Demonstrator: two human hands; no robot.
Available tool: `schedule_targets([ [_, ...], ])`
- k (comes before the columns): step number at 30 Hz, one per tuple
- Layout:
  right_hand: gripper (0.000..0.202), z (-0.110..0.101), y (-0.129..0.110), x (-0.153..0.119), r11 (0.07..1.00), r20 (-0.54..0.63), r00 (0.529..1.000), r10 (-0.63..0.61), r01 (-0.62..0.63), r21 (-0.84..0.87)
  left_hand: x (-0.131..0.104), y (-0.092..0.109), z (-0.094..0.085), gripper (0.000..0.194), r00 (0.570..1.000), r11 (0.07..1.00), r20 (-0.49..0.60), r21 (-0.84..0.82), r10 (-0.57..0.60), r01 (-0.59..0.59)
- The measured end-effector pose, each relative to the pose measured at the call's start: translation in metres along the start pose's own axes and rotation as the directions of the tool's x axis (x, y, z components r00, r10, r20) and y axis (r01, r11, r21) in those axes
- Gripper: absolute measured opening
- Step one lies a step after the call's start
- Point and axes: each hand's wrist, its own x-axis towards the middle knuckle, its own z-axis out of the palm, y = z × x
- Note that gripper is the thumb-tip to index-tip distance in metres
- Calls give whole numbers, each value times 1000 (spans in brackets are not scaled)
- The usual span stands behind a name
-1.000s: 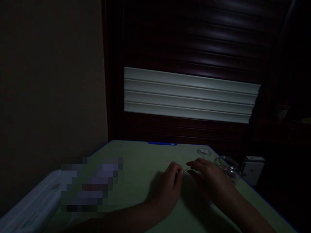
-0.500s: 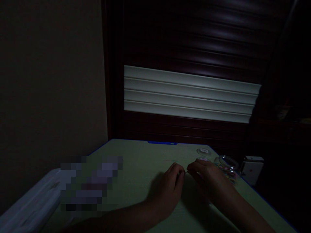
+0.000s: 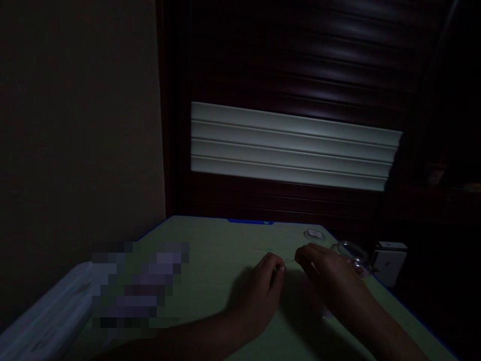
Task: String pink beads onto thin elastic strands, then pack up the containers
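My left hand (image 3: 265,286) is closed in a pinch above the middle of the table. To its right, my right hand (image 3: 319,263) is also closed, with thumb and fingertips together. A thin, pale strand (image 3: 289,260) spans the short gap between the two sets of fingertips; its exact kind is too dark to make out. Just past my right hand stands a clear open jar (image 3: 351,250) with small coloured pieces inside, partly covered by the hand. Something clear and shiny (image 3: 326,315) shows below my right wrist, mostly hidden.
A clear round lid (image 3: 314,235) lies near the table's far right corner. Small coloured bits (image 3: 268,249) rest on the pale green table (image 3: 210,260). At left are a blurred-out patch (image 3: 143,286) and a whitish package (image 3: 48,311). A white box (image 3: 390,263) stands beyond the right edge.
My right hand has moved slightly right and away from the left, so the gap between the fingertips is wider and more of the strand shows. The left hand has barely moved.
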Motion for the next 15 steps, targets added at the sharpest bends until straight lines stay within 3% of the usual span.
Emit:
schedule_targets([
  [9,23,-11,18,-4,973,-23,973,229,-230,-38,0,0,-1,18,1000,999,-4,15,-31,31],
  [15,23,-12,30,-5,962,39,963,265,-261,-85,-1,-2,1,19,999,999,-9,-10,-48,48],
])
